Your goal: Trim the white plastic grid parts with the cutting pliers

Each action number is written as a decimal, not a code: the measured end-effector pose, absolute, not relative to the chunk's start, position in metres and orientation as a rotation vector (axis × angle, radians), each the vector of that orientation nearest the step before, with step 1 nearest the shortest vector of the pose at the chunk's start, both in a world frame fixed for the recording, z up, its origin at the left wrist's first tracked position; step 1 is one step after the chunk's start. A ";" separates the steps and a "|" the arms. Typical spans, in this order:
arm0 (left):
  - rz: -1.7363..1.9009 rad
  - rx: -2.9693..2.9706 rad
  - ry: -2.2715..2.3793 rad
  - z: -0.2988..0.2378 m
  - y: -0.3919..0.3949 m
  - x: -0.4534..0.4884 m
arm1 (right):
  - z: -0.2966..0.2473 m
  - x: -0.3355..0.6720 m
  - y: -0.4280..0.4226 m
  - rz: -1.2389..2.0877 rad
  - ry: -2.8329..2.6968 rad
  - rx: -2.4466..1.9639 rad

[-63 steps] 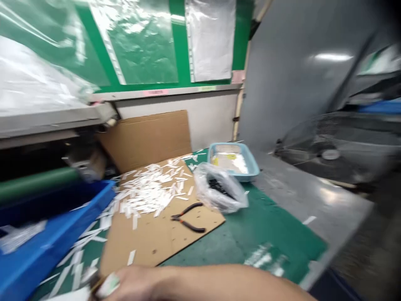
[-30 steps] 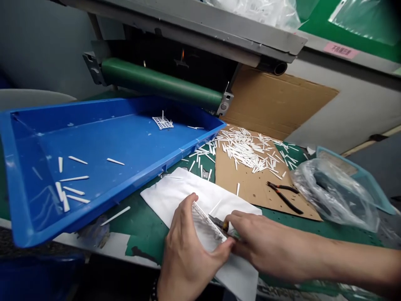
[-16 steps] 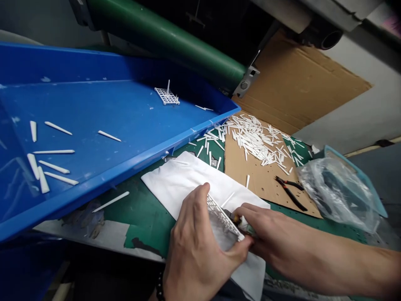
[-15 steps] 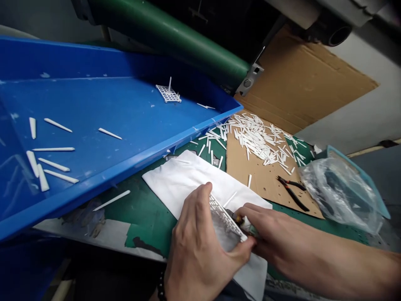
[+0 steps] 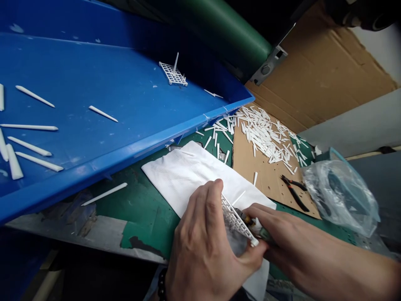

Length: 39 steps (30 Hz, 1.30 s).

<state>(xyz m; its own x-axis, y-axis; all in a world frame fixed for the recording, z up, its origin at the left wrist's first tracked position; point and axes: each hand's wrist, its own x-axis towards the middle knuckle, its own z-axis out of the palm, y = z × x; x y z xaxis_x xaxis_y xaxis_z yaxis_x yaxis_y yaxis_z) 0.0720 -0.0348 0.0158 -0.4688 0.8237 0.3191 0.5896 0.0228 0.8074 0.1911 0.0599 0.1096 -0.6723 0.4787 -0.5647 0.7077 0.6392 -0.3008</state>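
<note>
My left hand (image 5: pixel 206 242) grips a white plastic lattice frame (image 5: pixel 235 221) by its edge, over a sheet of white paper (image 5: pixel 175 179). My right hand (image 5: pixel 297 242) holds a small cutting tool (image 5: pixel 249 221) with a green grip against the lattice, its metal tip at the frame's edge. The fingers hide most of the tool. Loose white plastic sticks (image 5: pixel 263 133) lie heaped on a brown cardboard sheet (image 5: pixel 250 175) beyond the hands. A blue plastic tray (image 5: pixel 94 163) to the left holds several more sticks and a small lattice piece (image 5: pixel 173 74).
Black-handled pliers (image 5: pixel 294 193) lie on the cardboard at right, next to a clear plastic bag (image 5: pixel 341 192) and a pale blue basket (image 5: pixel 332 154). A green roller (image 5: pixel 225 25) runs along the back, above the green work mat (image 5: pixel 147 213).
The view has tilted and swung since the earlier frames, from the wider room to the hands. Both hands keep the lattice and tool together, shifted slightly right in the picture.
</note>
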 end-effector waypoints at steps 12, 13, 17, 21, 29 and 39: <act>1.379 1.473 2.056 0.016 -0.038 0.072 | 0.106 0.195 0.060 -0.661 2.408 0.907; 1.372 1.467 2.054 0.016 -0.038 0.072 | 0.107 0.195 0.061 -0.661 2.403 0.907; 1.363 1.445 2.041 0.016 -0.038 0.072 | 0.106 0.199 0.064 -0.697 2.388 0.921; 1.375 1.462 2.034 0.014 -0.038 0.072 | 0.104 0.200 0.064 -0.682 2.429 0.897; 1.387 1.476 2.052 0.012 -0.038 0.072 | 0.106 0.192 0.059 -0.680 2.403 0.903; 1.418 1.442 2.059 0.012 -0.038 0.074 | 0.109 0.189 0.059 -0.645 2.419 0.901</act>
